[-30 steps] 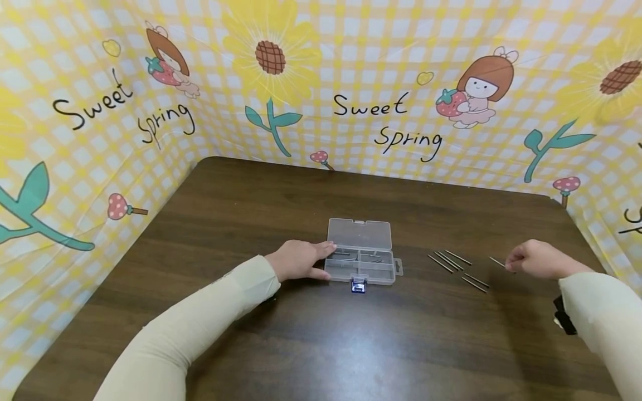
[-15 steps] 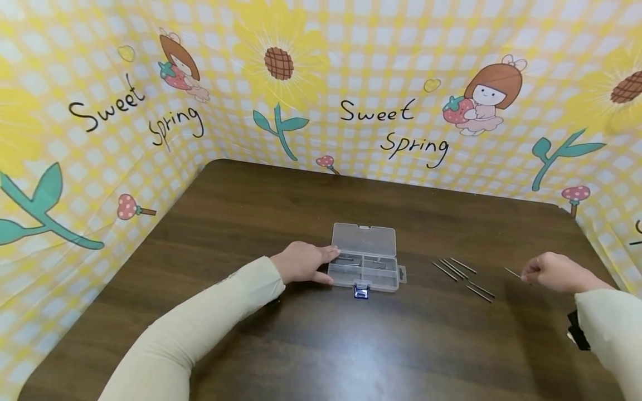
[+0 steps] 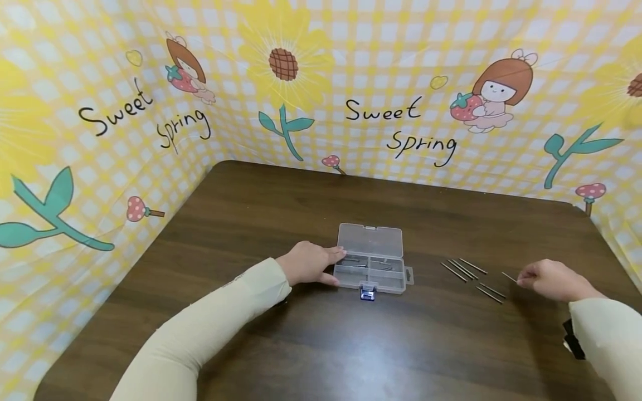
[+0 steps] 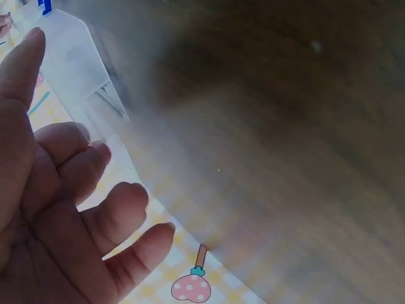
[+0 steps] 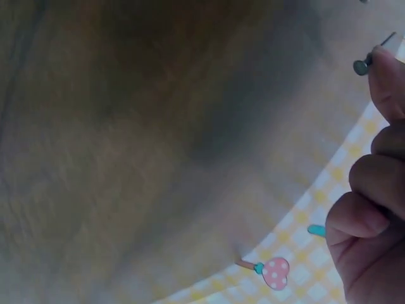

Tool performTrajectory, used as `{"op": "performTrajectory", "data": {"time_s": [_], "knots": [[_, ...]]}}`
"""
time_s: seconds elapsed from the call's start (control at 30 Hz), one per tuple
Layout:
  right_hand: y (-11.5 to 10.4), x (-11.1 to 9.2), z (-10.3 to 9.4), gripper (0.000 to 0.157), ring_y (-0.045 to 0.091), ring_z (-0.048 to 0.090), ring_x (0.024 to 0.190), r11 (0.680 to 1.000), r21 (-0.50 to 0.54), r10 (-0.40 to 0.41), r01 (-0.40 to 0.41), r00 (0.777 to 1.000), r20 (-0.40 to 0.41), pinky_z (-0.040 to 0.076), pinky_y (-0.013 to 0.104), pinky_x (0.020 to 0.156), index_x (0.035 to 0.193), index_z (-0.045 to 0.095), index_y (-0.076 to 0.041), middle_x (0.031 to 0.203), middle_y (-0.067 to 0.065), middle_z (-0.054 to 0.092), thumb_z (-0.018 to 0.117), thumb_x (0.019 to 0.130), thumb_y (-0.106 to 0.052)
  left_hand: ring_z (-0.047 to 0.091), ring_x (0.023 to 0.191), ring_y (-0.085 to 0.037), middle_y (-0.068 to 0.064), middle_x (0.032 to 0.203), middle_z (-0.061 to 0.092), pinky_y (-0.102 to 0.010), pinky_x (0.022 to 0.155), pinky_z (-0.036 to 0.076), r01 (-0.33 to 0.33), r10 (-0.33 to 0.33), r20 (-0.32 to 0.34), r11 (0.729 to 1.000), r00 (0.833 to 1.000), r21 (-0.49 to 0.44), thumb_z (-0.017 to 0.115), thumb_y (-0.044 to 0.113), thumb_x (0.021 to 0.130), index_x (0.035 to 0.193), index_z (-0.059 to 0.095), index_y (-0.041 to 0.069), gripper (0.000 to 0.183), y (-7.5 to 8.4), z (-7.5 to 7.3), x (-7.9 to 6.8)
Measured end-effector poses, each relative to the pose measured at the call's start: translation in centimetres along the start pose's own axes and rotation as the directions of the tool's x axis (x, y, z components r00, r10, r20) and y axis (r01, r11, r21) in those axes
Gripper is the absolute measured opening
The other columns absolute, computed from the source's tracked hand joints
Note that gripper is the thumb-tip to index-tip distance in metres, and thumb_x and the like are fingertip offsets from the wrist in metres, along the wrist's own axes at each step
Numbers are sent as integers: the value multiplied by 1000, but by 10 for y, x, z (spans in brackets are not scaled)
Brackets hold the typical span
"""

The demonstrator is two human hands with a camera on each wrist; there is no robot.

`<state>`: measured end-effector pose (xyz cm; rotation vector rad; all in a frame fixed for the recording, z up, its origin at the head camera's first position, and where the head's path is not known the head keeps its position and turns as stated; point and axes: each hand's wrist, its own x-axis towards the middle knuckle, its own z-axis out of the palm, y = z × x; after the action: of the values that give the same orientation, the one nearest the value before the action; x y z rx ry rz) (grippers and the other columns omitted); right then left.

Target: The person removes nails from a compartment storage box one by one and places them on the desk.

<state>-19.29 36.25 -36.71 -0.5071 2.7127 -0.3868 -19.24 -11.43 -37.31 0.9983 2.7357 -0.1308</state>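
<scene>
Against a translucent plastic box [image 3: 371,240], the left hand [image 3: 307,263] rests spread; the right hand [image 3: 555,280] pinches a metal nail [image 5: 361,66].

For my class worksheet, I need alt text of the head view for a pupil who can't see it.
A person's right hand pinches a thin grey metal nail over a dark brown wooden table, near similar loose nails. Their left hand lies at the left edge of an open, translucent plastic compartment box holding thin metal pieces.
</scene>
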Motion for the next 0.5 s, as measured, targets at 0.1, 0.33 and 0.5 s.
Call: {"op": "performTrajectory", "data": {"time_s": [0.1,0.33,0.5], "knots": [[-2,4,9,11,18,60,73,1000,-11,-12,12,1000,-23,47,40,63,86,69,-1,82,7,67,59,89,-5,65,103,-21,0,145,45,-35,65,49,-8,8,-10,1000,1000,-5,62,54,86,144,46,14,73,-1,1,-2],[-7,11,18,9,17,59,71,999,-30,-14,12,997,-69,48,42,64,83,69,-3,80,6,67,62,87,-7,64,105,-21,-1,146,45,-34,65,50,-35,33,-57,999,998,-40,63,52,86,143,47,12,72,-8,8,-3],[-9,14,23,10,15,56,70,1000,-10,-29,28,998,-54,47,40,64,82,69,-4,80,5,67,62,87,-6,58,116,-19,-2,147,43,-34,73,51,-56,52,-65,996,997,-68,63,51,86,144,45,11,72,-10,12,1]]}}
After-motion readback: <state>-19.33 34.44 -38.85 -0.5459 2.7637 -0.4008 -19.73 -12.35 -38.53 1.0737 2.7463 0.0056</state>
